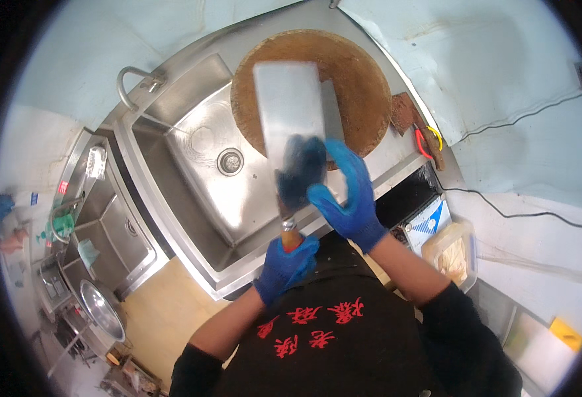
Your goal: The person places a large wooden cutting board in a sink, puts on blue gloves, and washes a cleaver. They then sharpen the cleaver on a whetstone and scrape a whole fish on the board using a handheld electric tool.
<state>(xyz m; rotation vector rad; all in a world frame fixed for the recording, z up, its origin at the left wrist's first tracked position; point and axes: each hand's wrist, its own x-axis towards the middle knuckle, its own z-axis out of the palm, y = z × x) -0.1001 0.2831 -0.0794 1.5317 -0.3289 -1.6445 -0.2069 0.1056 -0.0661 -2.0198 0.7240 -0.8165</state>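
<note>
My left hand [287,268], in a blue knit glove, grips the wooden handle [290,239] of a large cleaver. Its broad steel blade [291,101] points away from me, raised above a round wooden chopping block [365,89]. My right hand [348,193], gloved alike, is at the blade's right side with thumb and fingers apart. A blurred dark patch [302,171] shows on the lower blade; I cannot tell whether it is a reflection or a separate thing. Partly behind the cleaver, a grey blade-like shape [333,111] shows against the block.
Left of the block is a stainless-steel sink [206,198] with a curved faucet [130,84]. On the counter at right lie a brown-stained cleaver [404,113] and red-and-yellow-handled scissors [422,144]. Below stands a clear plastic tub [469,248]. A second sink [122,243] and metal bowl [100,307] are farther left.
</note>
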